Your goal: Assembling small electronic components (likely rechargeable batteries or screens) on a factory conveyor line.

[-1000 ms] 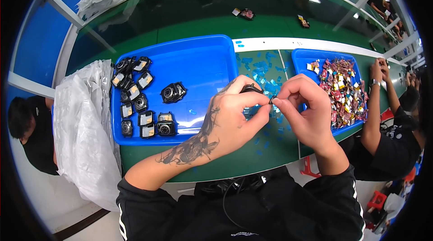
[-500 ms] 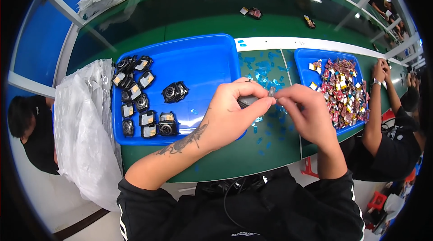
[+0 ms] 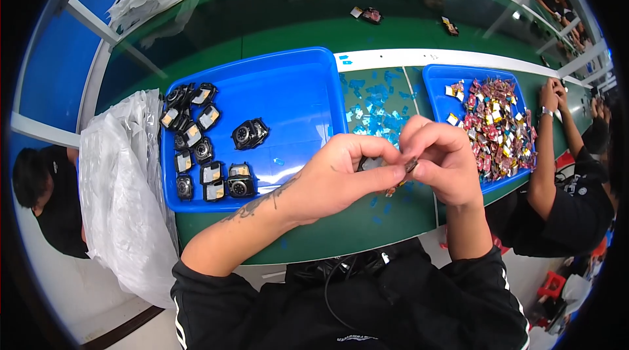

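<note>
My left hand [image 3: 344,176] grips a dark watch case [image 3: 371,163] between thumb and fingers, mostly hidden by them. My right hand [image 3: 449,160] is closed in a pinch against the left fingertips, at a small dark piece [image 3: 411,165] on the edge of what is held; whether it is joined to the case I cannot tell. Left of my hands, a blue tray [image 3: 295,104] holds several black watch cases [image 3: 250,134], some with round sensor backs upward. Small blue film pieces [image 3: 380,102] lie scattered on the green table beyond my hands.
A second blue tray [image 3: 430,88] at right is heaped with small red, yellow and white parts [image 3: 495,130]. Clear plastic bags [image 3: 124,199] stand at the left edge. Beyond a white strip, a green conveyor [image 3: 295,19] carries a few parts. A co-worker's arms [image 3: 545,134] are at right.
My right hand has shifted slightly, its fingers curling closer to the left fingertips. The held pieces have turned, and a dark edge now shows between my hands.
</note>
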The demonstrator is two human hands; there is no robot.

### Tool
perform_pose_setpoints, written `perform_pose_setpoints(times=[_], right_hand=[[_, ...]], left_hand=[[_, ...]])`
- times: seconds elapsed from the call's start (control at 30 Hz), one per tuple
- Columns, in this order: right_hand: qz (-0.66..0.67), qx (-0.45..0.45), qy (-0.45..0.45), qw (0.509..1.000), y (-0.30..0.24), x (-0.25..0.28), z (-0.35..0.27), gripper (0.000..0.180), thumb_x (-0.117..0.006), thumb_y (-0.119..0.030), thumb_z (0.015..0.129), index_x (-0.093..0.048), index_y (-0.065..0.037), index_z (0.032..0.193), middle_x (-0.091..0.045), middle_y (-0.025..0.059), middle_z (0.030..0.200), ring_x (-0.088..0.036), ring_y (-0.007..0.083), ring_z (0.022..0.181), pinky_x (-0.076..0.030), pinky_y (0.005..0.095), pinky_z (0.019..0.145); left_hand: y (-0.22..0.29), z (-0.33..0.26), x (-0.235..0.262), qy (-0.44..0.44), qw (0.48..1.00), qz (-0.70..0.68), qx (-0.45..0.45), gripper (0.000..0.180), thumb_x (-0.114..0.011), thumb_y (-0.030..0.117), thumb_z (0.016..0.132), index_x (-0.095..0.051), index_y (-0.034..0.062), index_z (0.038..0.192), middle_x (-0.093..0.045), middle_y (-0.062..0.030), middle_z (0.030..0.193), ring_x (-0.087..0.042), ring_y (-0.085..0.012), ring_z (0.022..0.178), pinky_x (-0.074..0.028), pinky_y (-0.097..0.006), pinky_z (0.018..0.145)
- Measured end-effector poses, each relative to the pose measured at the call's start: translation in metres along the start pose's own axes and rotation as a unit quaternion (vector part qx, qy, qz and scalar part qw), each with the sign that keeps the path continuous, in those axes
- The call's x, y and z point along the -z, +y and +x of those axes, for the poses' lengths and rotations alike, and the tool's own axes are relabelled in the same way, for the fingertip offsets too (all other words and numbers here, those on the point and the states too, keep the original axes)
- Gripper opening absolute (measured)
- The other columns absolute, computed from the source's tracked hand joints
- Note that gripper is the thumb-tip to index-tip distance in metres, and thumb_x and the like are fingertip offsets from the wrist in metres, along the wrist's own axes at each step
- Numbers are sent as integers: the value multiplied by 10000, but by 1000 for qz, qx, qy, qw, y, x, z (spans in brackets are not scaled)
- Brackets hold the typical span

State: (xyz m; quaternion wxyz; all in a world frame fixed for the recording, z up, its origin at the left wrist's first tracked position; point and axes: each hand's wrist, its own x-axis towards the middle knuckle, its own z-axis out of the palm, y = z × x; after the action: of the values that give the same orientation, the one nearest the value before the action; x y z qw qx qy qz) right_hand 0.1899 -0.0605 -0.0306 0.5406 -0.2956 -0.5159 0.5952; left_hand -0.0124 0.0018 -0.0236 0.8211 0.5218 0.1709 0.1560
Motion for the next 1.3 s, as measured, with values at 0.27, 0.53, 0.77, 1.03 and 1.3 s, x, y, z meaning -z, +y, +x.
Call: perform_pose_setpoints(times=[0.27,0.53,0.77,1.03,1.3], right_hand=[[-319,21,202,926,-4,-25,-9,124,-723,20,781,-696,-20,896,-690,44,834,-622,112,752,-474,248,633],[-440,71,230,865,-2,-40,10,147,-753,-3,762,-713,-28,902,-693,67,811,-572,129,605,-441,249,531],[-406,95,252,873,0,-41,12,154,-757,16,740,-706,-32,876,-690,68,800,-566,130,594,-451,252,534],[-419,101,230,872,-2,-37,12,139,-745,24,730,-696,-48,838,-667,62,762,-565,165,625,-448,282,590],[-355,80,247,898,-1,-37,10,225,-751,11,687,-542,-54,738,-571,30,698,-525,167,657,-408,298,665]], left_hand=[[-7,8,1,221,966,-77,-110,402,-442,44,968,-389,-17,1362,-577,-187,1225,-602,-251,1098,-479,-347,956],[-12,6,-19,161,972,34,-170,458,-385,37,990,-300,-62,1429,-478,-189,1379,-490,-224,1263,-372,-364,1087],[-15,6,-16,126,976,43,-170,483,-378,46,998,-258,-64,1453,-437,-192,1420,-475,-247,1282,-369,-370,1092],[-19,7,-13,104,977,36,-183,494,-367,67,1014,-225,-66,1468,-408,-199,1444,-466,-269,1294,-374,-394,1091],[-16,2,-17,81,984,25,-158,461,-331,35,1013,-272,-29,1466,-395,-142,1456,-401,-201,1342,-322,-331,1100]])
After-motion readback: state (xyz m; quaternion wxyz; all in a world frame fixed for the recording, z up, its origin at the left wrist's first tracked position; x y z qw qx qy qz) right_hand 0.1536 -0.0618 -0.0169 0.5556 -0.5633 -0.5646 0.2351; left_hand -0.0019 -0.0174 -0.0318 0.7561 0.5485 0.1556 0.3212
